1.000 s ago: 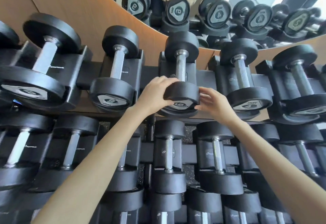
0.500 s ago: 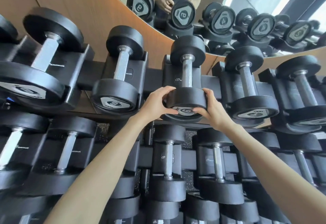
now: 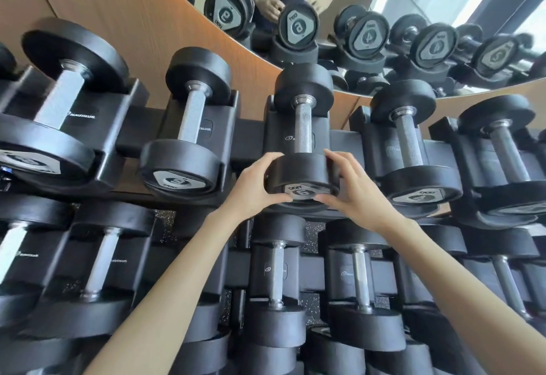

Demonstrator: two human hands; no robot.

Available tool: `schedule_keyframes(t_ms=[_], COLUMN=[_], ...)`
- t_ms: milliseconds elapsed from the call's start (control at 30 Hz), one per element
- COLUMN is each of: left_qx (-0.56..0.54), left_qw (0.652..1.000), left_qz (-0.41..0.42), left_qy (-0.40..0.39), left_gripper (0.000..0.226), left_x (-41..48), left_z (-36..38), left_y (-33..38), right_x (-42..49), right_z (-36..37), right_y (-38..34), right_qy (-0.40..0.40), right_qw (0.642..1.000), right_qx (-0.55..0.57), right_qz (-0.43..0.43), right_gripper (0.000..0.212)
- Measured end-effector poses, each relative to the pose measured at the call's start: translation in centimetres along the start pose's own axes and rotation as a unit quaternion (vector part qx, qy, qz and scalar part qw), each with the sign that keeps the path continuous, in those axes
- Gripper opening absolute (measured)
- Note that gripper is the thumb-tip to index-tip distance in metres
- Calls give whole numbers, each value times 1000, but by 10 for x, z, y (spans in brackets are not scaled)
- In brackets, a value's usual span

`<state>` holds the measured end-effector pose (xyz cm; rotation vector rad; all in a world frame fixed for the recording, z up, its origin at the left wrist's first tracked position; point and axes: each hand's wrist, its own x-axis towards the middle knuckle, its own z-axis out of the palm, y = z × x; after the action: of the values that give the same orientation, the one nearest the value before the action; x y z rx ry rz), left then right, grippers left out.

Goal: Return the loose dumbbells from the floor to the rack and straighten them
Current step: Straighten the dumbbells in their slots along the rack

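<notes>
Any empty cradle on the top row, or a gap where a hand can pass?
No empty cradle shows. Bare room: the crossbar between the held dumbbell and the dumbbell to its left. Its near head is crowded by the left hand and right hand.

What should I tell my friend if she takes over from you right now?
Left hand: grips the near end of the middle top-row dumbbell from its left side.
Right hand: grips the same end from its right side.
Dumbbell: lies in its cradle on the rack, handle pointing away.
Done: this one is on the rack.
Left: probably turn it straight, then let go. Whether more lie on the floor cannot be seen.
</notes>
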<state>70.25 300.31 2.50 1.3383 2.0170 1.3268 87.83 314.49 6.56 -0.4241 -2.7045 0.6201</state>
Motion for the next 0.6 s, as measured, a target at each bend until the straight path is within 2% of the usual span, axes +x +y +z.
schedule_keyframes(t_ms=[67, 200, 300, 367, 433, 500, 600], left_qx=[-22, -26, 43, 114, 216, 306, 299], left_qw=[999, 999, 999, 993, 975, 948, 952], left_qz=[-26, -35, -29, -7, 34, 61, 47], left_qy=[20, 25, -1, -26, -50, -55, -40], left_gripper=[75, 68, 68, 66, 65, 64, 65], left_x=[-2, 3, 6, 9, 16, 21, 20], left_z=[9, 7, 1, -3, -7, -8, -10], left_y=[-9, -8, 3, 19, 39, 55, 55], right_x=[9, 19, 14, 8, 0, -7, -7], right_z=[2, 18, 26, 26, 31, 41, 46], right_y=[-14, -22, -10, -3, 4, 9, 11], right_qy=[0, 54, 86, 96, 110, 128, 116], right_qw=[999, 996, 993, 986, 972, 961, 962], right_qx=[-37, 61, 74, 121, 179, 207, 205], right_qz=[-10, 39, 33, 64, 105, 134, 140], right_gripper=[79, 66, 66, 65, 60, 67, 79])
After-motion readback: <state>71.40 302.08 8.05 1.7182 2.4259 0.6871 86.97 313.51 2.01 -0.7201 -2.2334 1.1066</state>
